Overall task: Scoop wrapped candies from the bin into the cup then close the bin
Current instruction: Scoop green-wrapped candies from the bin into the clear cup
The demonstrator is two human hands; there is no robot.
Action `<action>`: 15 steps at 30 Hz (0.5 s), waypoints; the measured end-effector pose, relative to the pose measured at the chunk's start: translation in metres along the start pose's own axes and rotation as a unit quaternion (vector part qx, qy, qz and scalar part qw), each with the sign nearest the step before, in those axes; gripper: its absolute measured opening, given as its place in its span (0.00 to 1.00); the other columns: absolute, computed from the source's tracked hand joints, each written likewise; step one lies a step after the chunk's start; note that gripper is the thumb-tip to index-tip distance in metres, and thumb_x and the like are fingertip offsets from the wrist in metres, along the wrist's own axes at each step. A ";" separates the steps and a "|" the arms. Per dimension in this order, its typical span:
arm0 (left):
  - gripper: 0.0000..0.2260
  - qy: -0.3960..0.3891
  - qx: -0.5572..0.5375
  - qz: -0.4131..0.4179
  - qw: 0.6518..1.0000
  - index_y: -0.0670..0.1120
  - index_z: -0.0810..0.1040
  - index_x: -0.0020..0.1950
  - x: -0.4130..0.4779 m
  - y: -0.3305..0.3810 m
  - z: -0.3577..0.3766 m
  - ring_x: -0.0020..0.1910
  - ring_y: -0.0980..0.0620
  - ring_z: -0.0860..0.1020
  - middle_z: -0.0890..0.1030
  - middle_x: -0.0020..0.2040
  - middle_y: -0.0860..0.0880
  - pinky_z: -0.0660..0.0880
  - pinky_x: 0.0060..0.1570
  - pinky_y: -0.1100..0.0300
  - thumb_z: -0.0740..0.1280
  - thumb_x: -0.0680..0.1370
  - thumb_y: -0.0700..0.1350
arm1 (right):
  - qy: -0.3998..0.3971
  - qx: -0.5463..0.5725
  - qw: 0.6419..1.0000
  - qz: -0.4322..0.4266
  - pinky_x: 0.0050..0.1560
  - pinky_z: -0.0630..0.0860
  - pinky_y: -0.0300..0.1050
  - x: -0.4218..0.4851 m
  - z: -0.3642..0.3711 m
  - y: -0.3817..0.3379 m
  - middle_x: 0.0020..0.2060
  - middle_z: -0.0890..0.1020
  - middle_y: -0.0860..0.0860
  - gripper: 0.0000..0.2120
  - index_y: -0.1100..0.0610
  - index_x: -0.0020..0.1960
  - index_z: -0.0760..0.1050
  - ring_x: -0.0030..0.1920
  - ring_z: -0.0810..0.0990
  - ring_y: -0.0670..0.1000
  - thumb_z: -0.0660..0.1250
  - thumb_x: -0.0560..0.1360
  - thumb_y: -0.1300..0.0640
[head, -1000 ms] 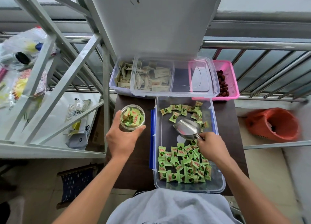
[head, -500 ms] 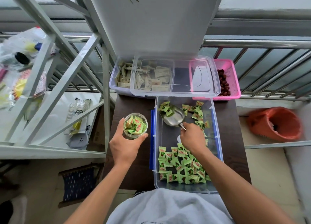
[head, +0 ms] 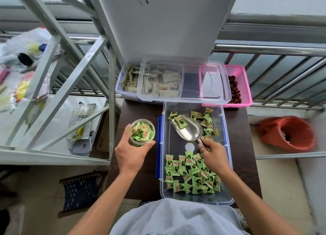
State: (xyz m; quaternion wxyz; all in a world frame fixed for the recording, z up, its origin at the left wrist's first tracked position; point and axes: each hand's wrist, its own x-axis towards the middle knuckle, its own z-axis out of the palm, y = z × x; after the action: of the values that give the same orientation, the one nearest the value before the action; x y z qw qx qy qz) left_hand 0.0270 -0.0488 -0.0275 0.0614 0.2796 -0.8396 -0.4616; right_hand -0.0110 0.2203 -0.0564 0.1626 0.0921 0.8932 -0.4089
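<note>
Hands (head: pixel 131 156) on cup (head: pixel 142 132), scoop (head: pixel 187 129); writing illegible

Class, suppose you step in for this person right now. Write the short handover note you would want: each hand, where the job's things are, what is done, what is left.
Left hand: wrapped around the clear cup, which stands on the dark table beside the bin and is nearly full of green candies.
Right hand: holding the metal scoop by its handle inside the open bin; two or so candies sit in the scoop.
Bin's lid lies across the containers behind it.
Done: several scoops are in the cup.
Left: tip this scoop into the cup, set the scoop down, close the bin.
</note>
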 end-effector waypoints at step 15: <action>0.45 -0.045 -0.009 0.052 0.998 0.54 0.72 0.76 -0.004 0.002 0.007 0.56 0.62 0.80 0.82 0.54 0.61 0.76 0.61 0.65 0.85 0.61 0.54 | 0.029 -0.090 0.961 -0.258 0.34 0.74 0.45 -0.045 -0.066 -0.068 0.42 0.80 0.43 0.17 0.54 0.64 0.82 0.35 0.77 0.48 0.73 0.75 0.61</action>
State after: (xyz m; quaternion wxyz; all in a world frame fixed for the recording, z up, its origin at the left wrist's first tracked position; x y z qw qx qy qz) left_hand 0.0272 -0.0410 -0.0291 0.0500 0.2142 -0.8507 -0.4774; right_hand -0.0033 0.2249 0.0483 0.0334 -0.1450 0.9240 -0.3523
